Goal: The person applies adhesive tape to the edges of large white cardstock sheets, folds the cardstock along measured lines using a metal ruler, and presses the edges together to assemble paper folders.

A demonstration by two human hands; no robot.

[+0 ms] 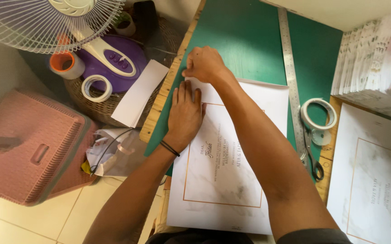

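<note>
Paper: from the head camera we see a printed white sheet point(231, 167) on the green cutting mat point(249, 40), our left hand point(184, 115) pressed flat on its ten-o'clock corner, our right hand point(203, 64) pinching that edge at twelve; steel ruler point(290, 77) at three.

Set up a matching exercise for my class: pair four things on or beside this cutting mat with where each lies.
Things:
1. steel ruler
2. scissors
3. left hand
4. orange-cored tape roll

Places:
A. flat on the printed sheet
B. below the white tape roll, at the mat's right edge
C. under the fan, left of the table
D. lengthwise down the green cutting mat

Pairs: 1-D, 2-B, 3-A, 4-C
</note>
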